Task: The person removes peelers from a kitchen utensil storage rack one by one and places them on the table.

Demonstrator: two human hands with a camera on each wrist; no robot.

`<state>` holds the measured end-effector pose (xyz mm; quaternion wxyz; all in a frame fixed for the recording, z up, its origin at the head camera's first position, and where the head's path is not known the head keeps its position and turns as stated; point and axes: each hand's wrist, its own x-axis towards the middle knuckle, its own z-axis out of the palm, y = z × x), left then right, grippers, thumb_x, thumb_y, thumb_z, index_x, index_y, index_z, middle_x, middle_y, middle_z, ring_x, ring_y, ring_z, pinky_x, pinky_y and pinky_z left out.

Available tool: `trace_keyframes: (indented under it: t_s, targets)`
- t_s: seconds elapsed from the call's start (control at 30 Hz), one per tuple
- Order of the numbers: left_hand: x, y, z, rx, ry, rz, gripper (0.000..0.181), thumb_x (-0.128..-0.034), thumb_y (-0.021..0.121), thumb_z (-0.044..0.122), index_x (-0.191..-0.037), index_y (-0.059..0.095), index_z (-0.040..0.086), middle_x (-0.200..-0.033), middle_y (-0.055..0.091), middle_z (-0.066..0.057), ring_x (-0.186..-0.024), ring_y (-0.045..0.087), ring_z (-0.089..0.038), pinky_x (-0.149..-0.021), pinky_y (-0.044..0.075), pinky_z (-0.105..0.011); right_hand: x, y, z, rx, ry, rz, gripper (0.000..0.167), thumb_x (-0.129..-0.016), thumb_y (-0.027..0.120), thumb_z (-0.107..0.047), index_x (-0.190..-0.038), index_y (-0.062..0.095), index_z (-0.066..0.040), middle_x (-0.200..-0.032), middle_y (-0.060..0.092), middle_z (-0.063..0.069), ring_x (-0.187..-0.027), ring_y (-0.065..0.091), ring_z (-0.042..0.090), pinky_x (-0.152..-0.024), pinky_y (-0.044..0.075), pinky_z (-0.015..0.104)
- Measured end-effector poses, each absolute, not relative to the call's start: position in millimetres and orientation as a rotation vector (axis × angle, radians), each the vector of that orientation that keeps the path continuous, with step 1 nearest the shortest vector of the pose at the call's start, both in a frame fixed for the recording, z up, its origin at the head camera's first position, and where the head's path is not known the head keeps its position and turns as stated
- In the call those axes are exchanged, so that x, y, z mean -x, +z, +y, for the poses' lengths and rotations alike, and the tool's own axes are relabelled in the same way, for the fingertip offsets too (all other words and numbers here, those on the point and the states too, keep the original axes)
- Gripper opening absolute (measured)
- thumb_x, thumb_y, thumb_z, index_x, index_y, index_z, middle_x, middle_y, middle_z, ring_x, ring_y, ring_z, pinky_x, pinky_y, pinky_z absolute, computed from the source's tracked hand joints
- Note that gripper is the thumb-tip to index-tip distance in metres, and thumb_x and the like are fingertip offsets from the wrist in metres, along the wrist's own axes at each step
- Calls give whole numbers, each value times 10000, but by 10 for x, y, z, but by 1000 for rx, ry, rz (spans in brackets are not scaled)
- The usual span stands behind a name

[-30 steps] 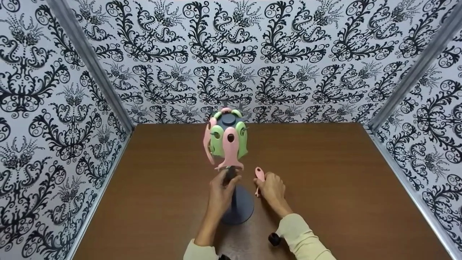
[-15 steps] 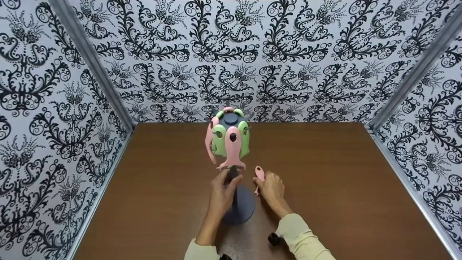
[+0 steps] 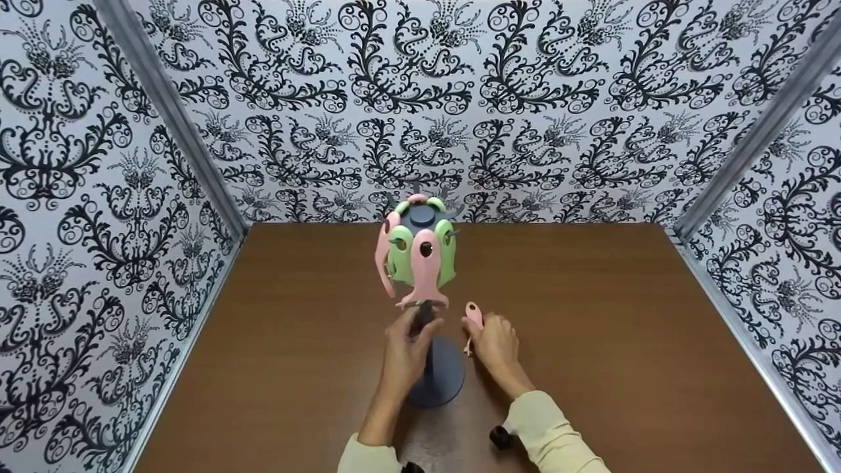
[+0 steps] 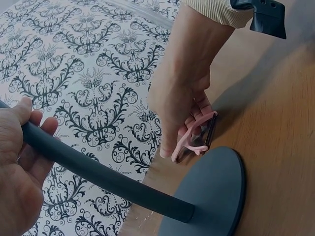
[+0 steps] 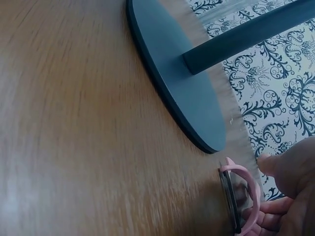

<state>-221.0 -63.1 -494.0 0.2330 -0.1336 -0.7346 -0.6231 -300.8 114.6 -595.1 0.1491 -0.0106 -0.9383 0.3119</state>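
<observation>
My left hand [image 3: 404, 345] grips the dark grey post [image 4: 103, 173] of an upright rotating-style stand, just below its hanging tools. Pink and green peelers [image 3: 427, 263] with fish-shaped handles hang from hooks around the stand's top [image 3: 422, 215]. To the right of the stand, my right hand [image 3: 496, 341] holds a loose pink peeler [image 3: 473, 315] low at the table. Its forked pink head and dark blade show in both wrist views, close to the round base [image 5: 172, 73]. The palm hides part of the handle.
A brown wooden table [image 3: 591, 289] lies under everything. Black-and-white patterned walls [image 3: 420, 98] rise at the back and both sides, with grey metal strips [image 3: 174, 118] along the corners. Black wrist devices [image 3: 500, 437] sit by the sleeves.
The stand's top and my left hand have shifted slightly to the right in the head view. My right hand and the loose peeler stay nearly still.
</observation>
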Motion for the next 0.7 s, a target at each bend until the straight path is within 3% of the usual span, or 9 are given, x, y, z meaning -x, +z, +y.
trace_keyframes:
  t_s: [0.17, 0.43, 0.7]
  targets:
    - [2211, -4936, -624, 354, -1754, -2018, 135, -931, 715, -32, -1049, 689, -90, -940, 731, -135, -842, 688, -187, -769, 577, -353, 2984, -5899, 1183, 34, 897, -2681, 366, -936, 759, -285, -741, 649, 5, -772, 653, 225, -782, 672, 475, -713, 517, 579]
    - [2369, -5222, -605, 338, -1716, -2020, 142, -935, 720, -15, -1072, 695, -40, -949, 728, -103, -833, 677, -176, -744, 572, -315, 2910, -5604, 1351, 48, 933, -2674, 348, -922, 771, -242, -1019, 721, 88, -898, 706, 226, -878, 691, 446, -779, 533, 566]
    - [2401, -5308, -639, 386, -1687, -2010, 191, -954, 743, 116, -1097, 700, -3, -968, 729, -67, -843, 688, -168, -748, 583, -323, 2812, -5240, 1462, -57, 989, -2599, 267, -921, 779, -183, -999, 731, 67, -865, 707, 172, -820, 683, 349, -780, 541, 527]
